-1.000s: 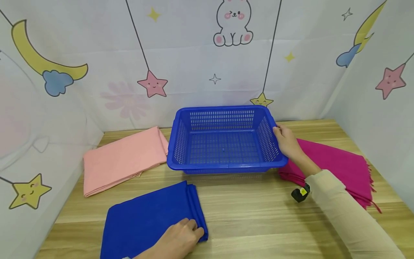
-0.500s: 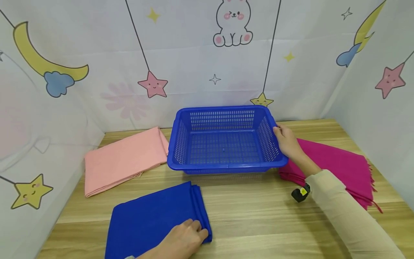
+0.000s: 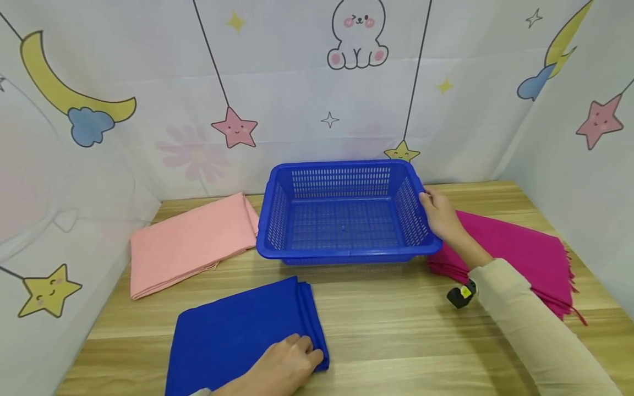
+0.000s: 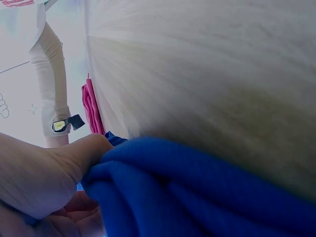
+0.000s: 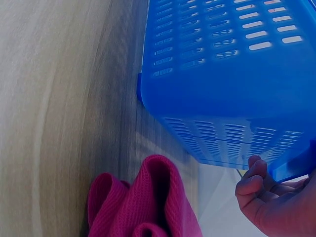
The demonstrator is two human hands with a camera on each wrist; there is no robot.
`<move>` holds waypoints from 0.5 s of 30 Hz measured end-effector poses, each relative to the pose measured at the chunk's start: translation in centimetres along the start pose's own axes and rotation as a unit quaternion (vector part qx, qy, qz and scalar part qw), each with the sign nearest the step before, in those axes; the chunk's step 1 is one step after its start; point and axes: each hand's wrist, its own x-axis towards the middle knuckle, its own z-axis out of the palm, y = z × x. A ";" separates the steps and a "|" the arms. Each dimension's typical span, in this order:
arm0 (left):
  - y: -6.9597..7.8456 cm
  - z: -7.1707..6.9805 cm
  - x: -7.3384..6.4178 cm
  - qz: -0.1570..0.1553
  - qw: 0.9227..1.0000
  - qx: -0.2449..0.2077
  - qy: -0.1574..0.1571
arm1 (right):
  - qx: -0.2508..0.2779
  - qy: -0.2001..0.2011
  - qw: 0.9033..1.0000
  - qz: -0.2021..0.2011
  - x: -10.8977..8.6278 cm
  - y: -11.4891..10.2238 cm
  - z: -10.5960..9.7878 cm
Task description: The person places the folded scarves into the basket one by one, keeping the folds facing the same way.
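My left hand (image 3: 284, 363) pinches the right folded edge of a blue folded cloth (image 3: 233, 327) lying on the near left of the table. Seen from the left wrist, the thumb presses against the bunched layers of the blue cloth (image 4: 153, 192). At the back middle stands a blue plastic basket (image 3: 346, 253) with slotted walls and nothing inside. My right hand (image 3: 440, 217) grips its right rim. In the right wrist view, the fingers of that right hand (image 5: 271, 200) curl under the rim, beside the outer wall of the basket (image 5: 212, 94).
A folded pink cloth (image 3: 193, 245) lies left of the basket. On the right, partly behind the right forearm, is a fringed magenta cloth (image 3: 515, 250), its folds near the basket. White printed sheets (image 3: 297, 82) hang around the wooden table (image 3: 386, 330).
The blue cloth has slid slightly to the right along with my left hand. My right hand and the basket have stayed in place.
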 end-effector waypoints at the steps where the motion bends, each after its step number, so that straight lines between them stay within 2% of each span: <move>1: 0.0 0.0 0.1 0.001 1.000 0.000 -0.001 | 0.000 0.001 1.000 0.000 0.0 0.0 0.0; 4: 0.1 -0.1 0.2 0.002 1.000 -0.004 -0.012 | 0.000 0.000 1.000 0.000 0.0 0.0 0.0; 10: 0.2 -0.3 0.6 -0.006 0.998 -0.021 -0.060 | -0.002 0.000 1.000 0.001 0.0 0.0 -0.1; 15: 0.4 -0.4 1.0 -0.004 0.997 -0.024 -0.068 | 0.000 0.000 1.000 -0.001 0.1 0.0 0.0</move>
